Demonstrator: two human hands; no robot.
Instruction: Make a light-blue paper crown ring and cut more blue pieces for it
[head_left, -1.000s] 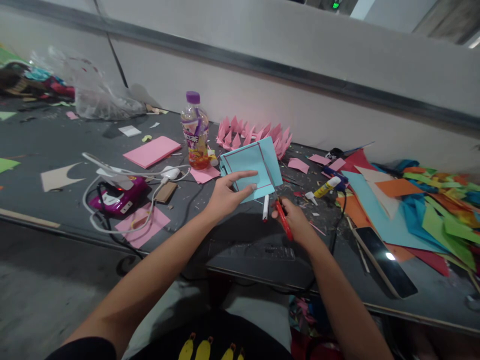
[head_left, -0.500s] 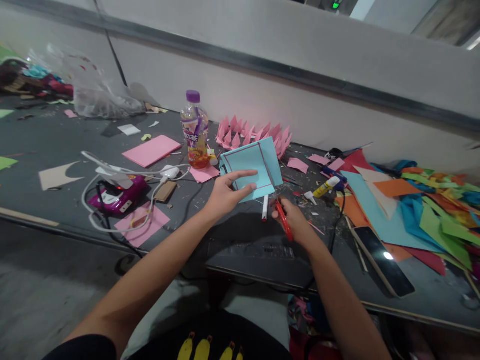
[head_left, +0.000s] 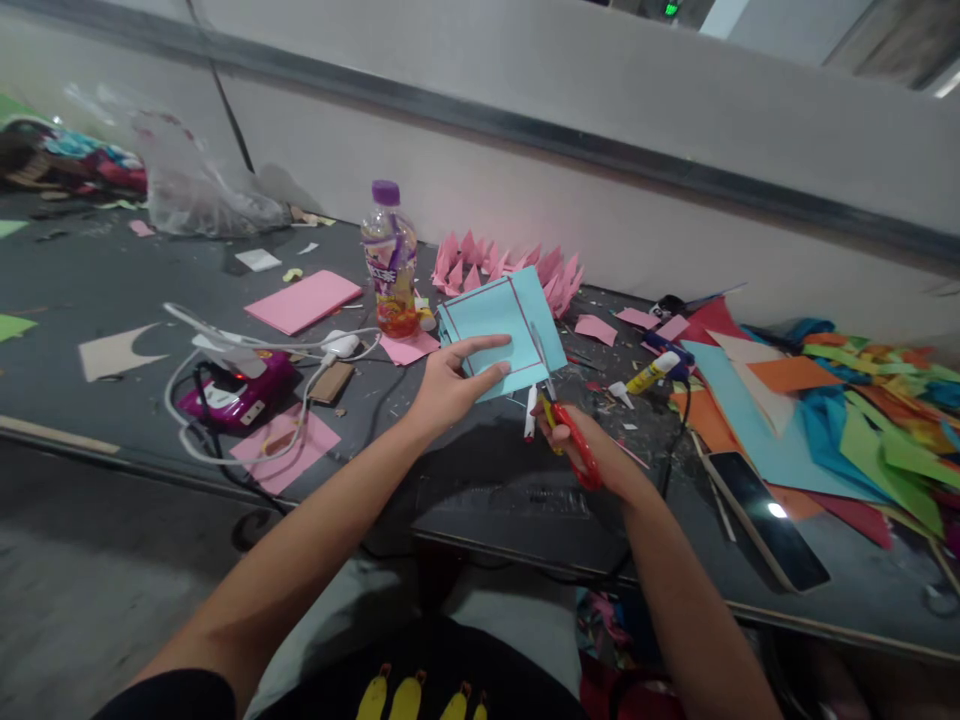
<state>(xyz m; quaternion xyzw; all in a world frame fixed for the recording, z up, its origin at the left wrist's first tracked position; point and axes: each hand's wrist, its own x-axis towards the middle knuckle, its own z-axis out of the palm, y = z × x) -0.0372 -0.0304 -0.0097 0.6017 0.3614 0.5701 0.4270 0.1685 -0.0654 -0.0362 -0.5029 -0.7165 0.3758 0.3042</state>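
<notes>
My left hand (head_left: 454,383) grips a sheet of light blue paper (head_left: 487,315) by its lower left side, index finger and thumb lying over its face. Dark red lines are drawn on the paper near its edges. My right hand (head_left: 581,440) is closed around red-and-yellow scissors (head_left: 577,445), whose blades reach the right part of the paper, outside the drawn line. Below the paper, a white marker (head_left: 531,415) lies on the table beside the scissors. A pink paper ring with pointed tips (head_left: 457,265) stands behind the paper.
A drink bottle (head_left: 390,265) stands behind my left hand. Left of it are a purple power strip (head_left: 240,395) with cables and pink paper (head_left: 302,300). On the right lie a glue stick (head_left: 651,373), a phone (head_left: 769,520) and coloured paper scraps (head_left: 862,430).
The scissors have come up to the paper, their blades now at its right part. The paper has shifted and tilted slightly; my left hand keeps its hold.
</notes>
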